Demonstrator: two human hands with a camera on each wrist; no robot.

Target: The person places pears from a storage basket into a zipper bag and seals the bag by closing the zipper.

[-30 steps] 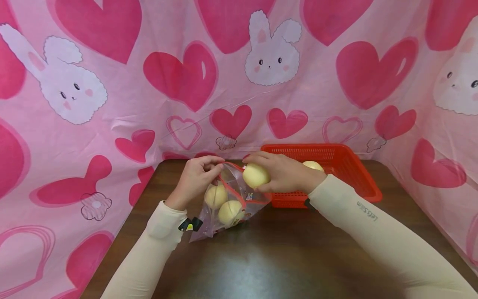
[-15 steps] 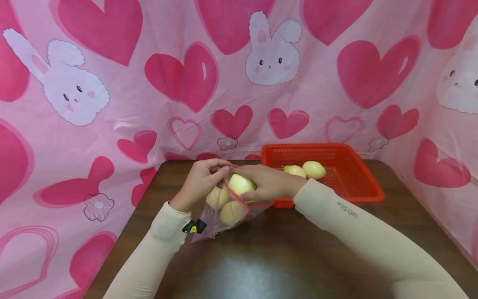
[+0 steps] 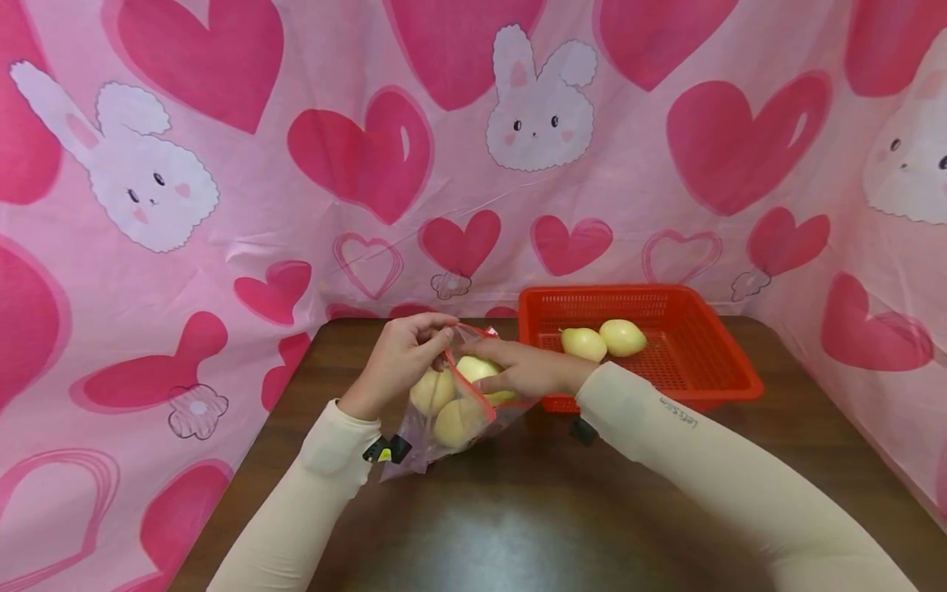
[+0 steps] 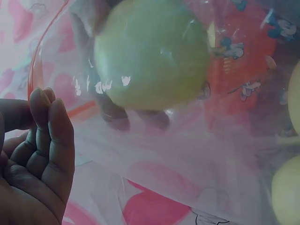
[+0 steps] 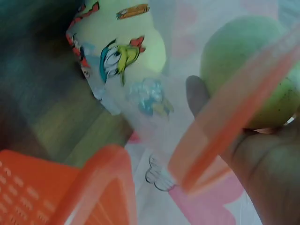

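In the head view my left hand (image 3: 403, 360) pinches the red zip edge of a clear printed zip bag (image 3: 407, 462), and the bag's mouth gapes toward the right. Two yellow pears (image 3: 456, 423) lie low in the bag. Just inside the mouth, my right hand (image 3: 528, 367) holds a third pear (image 3: 478, 368). Through the film in the left wrist view, fingers curl under this pear (image 4: 152, 56). The right wrist view shows my thumb against the pear (image 5: 241, 65) beside the blurred red bag edge (image 5: 225, 126).
A red plastic basket (image 3: 728, 353) stands at the back right of the brown wooden table (image 3: 473, 526). Two pears (image 3: 623, 337) lie inside it. A pink cloth (image 3: 459, 189) with hearts and rabbits hangs behind and at both sides.
My right hand has carried its pear leftward and down into the bag's mouth, uncovering the pears in the basket. My left hand keeps its pinch on the bag edge, shifted slightly right.
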